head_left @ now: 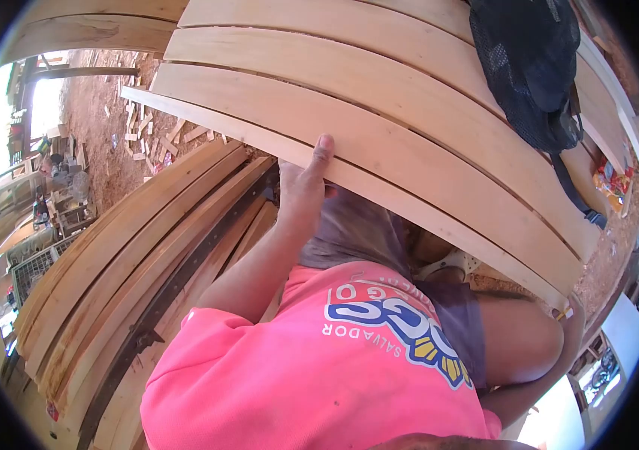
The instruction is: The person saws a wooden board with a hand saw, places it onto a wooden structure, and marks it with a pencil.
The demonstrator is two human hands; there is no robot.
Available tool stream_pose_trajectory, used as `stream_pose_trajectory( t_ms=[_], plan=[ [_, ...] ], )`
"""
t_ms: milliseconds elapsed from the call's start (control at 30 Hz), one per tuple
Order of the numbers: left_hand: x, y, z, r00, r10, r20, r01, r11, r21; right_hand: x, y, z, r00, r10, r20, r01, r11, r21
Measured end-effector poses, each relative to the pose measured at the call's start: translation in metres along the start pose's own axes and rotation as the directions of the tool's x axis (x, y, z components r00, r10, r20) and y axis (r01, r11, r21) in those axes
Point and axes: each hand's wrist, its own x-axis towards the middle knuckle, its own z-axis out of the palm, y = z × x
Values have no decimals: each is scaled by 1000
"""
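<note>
My left hand [306,180] is closed around the near edge of a long, pale wooden plank [409,202], thumb on top and fingers underneath. This narrow plank lies along the front of several wider boards [349,124], with thin dark gaps between them. At the plank's right end is my right hand [573,313], seen small and partly cut off by the dark lens border. Its fingers look closed by a small yellow-and-white thing [559,313], too small to name.
A stack of curved planks [132,240] stands at my left, with a dark metal bar [177,292] across it. A black mesh bag or cap [529,75] with a strap rests on the boards. Wood offcuts [151,139] litter the dirt floor. My bent knee [522,337] is below the plank.
</note>
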Motion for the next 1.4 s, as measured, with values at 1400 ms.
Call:
stream_pose_trajectory(
  t_ms=[1400],
  plan=[
    [82,-27,-26,949,302,-88,-274,656,-703,40,22,-63,996,71,51,-60,981,-185]
  ],
)
